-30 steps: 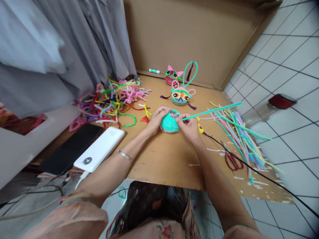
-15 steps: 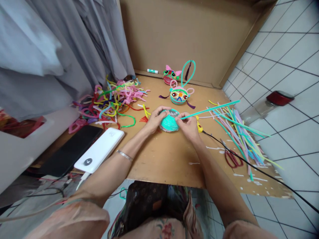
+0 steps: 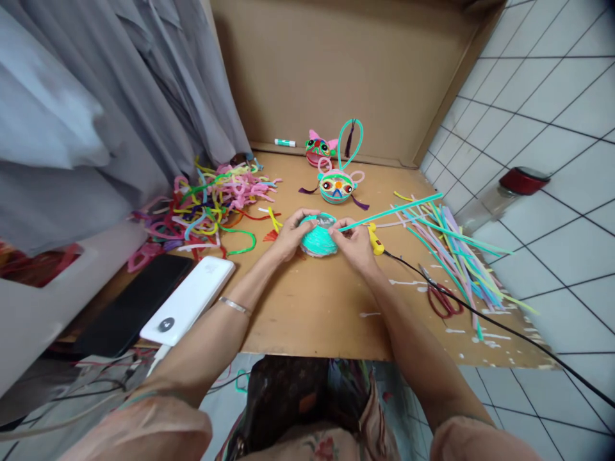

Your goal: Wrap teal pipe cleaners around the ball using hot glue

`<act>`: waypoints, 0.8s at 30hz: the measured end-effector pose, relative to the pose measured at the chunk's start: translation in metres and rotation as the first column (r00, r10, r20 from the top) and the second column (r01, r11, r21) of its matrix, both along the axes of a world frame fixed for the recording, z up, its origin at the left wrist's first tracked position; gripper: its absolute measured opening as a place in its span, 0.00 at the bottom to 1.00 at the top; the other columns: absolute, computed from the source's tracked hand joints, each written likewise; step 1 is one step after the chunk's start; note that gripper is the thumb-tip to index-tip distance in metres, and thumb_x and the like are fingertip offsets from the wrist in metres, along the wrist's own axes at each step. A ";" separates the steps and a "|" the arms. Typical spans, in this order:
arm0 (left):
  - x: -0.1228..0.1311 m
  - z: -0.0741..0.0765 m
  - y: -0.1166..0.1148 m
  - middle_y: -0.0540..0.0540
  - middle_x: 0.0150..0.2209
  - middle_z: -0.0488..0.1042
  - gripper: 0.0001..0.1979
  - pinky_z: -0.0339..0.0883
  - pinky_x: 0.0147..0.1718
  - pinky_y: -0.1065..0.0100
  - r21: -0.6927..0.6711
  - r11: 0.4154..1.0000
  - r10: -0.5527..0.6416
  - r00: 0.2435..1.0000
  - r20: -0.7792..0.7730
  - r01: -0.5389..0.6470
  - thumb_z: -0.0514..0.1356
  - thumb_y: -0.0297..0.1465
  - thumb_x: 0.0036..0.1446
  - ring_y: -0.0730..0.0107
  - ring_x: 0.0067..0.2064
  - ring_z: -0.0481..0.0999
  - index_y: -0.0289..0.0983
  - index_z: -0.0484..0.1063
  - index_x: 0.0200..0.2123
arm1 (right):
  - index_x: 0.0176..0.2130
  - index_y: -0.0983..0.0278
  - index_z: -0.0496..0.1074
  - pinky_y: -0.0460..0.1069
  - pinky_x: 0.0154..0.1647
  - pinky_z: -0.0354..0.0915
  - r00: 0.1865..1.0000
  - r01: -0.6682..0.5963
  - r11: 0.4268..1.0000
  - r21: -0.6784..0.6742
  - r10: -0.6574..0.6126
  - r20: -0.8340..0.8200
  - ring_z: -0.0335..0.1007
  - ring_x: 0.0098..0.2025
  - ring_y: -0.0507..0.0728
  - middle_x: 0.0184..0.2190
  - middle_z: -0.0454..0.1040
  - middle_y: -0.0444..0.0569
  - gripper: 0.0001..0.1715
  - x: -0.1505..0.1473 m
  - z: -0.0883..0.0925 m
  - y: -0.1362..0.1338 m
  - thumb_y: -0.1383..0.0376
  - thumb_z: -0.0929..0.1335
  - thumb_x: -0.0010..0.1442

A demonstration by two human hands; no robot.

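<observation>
Between my hands is a round, bowl-like form [image 3: 319, 241] wound with turquoise pipe cleaner, its grey top partly bare. My left hand [image 3: 293, 235] grips its left side, thumb over the upper rim. At the right rim, my right hand [image 3: 354, 243] pinches a turquoise pipe cleaner [image 3: 398, 209], whose free length sticks out to the upper right. The pinched end meets the wound surface. A yellow glue gun [image 3: 375, 241] lies just beyond my right hand, partly hidden by it. Behind stands a finished-looking animal head [image 3: 338, 186] with pink loop ears and purple tassels.
Tangled pipe cleaners [image 3: 225, 198] lie at left, straight ones [image 3: 461, 256] at right near red-handled scissors [image 3: 444, 299]. A black cord [image 3: 500, 325] crosses the right side. A white power bank [image 3: 192, 301], black phone-like slab [image 3: 137, 304], second animal head [image 3: 319, 151] and lidded jar [image 3: 504, 198] stand around.
The whole view has shifted slightly, so the table things appear further left. Both hands keep their hold, and the pipe cleaner's free part shows a little shorter beyond my right hand.
</observation>
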State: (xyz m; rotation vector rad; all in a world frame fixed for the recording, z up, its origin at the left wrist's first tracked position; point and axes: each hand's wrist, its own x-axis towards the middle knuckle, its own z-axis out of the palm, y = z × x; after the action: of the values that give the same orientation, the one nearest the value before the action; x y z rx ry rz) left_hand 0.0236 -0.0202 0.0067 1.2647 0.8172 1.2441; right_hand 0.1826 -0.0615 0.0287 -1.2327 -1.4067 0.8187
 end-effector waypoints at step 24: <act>-0.003 -0.002 0.003 0.46 0.42 0.78 0.18 0.66 0.45 0.65 0.064 0.998 -0.003 1.000 -0.009 0.003 0.64 0.38 0.44 0.65 0.42 0.74 0.36 0.74 0.40 | 0.26 0.60 0.67 0.47 0.31 0.59 0.977 -0.050 0.996 -0.070 0.034 -0.210 0.59 0.28 0.51 0.23 0.65 0.40 0.18 0.009 -0.003 0.005 0.54 0.73 0.41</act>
State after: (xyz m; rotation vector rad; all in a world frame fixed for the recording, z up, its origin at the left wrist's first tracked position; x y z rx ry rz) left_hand 0.0204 -0.0167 0.0052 1.3229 0.7871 1.2717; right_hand 0.1920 -0.0560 0.0255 -1.1407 -1.2449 1.0084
